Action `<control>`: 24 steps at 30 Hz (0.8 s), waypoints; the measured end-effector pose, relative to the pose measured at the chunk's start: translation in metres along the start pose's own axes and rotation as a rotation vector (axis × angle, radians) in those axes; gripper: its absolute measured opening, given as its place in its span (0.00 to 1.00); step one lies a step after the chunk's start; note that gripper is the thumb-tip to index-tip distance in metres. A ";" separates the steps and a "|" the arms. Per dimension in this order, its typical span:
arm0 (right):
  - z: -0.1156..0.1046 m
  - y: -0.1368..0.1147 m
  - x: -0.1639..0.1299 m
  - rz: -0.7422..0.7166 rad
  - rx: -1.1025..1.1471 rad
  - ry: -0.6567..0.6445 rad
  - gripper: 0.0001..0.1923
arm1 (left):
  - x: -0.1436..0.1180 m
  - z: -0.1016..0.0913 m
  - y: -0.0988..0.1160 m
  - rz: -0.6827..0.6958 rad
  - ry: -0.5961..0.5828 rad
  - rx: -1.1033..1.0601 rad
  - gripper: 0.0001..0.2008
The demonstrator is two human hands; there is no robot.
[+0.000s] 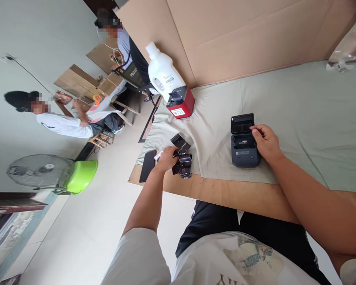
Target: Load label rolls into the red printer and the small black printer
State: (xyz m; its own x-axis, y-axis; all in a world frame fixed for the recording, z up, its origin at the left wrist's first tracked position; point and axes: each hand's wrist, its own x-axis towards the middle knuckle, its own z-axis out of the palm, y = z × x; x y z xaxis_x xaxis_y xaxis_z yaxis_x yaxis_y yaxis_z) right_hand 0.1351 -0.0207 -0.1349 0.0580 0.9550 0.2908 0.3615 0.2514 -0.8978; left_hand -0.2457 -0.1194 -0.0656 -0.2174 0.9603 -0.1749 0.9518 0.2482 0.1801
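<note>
A small dark portable label printer [245,152] lies on the cloth with its lid [242,123] flipped up. My right hand [265,142] pinches the right edge of that lid between thumb and fingers. To the left, several crumpled black wrapped pieces [185,159] lie in a loose pile, some with shiny edges. My left hand [167,159] reaches into the pile's left side with its fingers curled; what they grip is partly hidden. A bit of white shows beside this hand. Just left of it lies a black smartphone [147,166].
Behind the pile stand a red-and-black box-shaped device [180,103] and a white detergent bottle [166,73]. Cardboard [240,35] walls the table's back. Farther left are two seated people, cardboard boxes, a fan [41,170] and a green basin [82,176].
</note>
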 end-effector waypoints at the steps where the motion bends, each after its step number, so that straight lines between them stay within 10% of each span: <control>1: 0.000 0.000 0.000 -0.001 0.004 0.000 0.16 | -0.001 -0.002 0.001 -0.015 0.002 0.008 0.19; 7: 0.002 -0.003 0.000 0.015 0.041 -0.010 0.18 | -0.027 -0.062 0.014 -0.009 0.027 -0.295 0.18; 11: 0.002 -0.004 0.001 0.041 0.064 -0.031 0.18 | -0.047 -0.097 0.061 0.210 -0.424 -0.772 0.25; 15: 0.001 -0.004 0.001 0.039 0.060 -0.047 0.19 | -0.034 -0.067 0.147 0.440 -0.669 -0.870 0.23; 19: -0.001 -0.003 0.003 0.003 0.057 -0.051 0.24 | 0.003 -0.009 0.218 0.666 -0.351 -0.795 0.16; 24: -0.001 -0.002 0.004 -0.007 0.066 -0.057 0.28 | 0.030 0.022 0.238 0.649 -0.206 -0.455 0.13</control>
State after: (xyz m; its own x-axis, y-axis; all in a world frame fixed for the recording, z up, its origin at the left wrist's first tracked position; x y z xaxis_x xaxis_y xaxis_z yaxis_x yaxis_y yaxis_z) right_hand 0.1360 -0.0177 -0.1315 0.0018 0.9601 0.2797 0.2994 0.2663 -0.9162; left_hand -0.0214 -0.0343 -0.0492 0.4325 0.8991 -0.0670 0.6841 -0.2788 0.6740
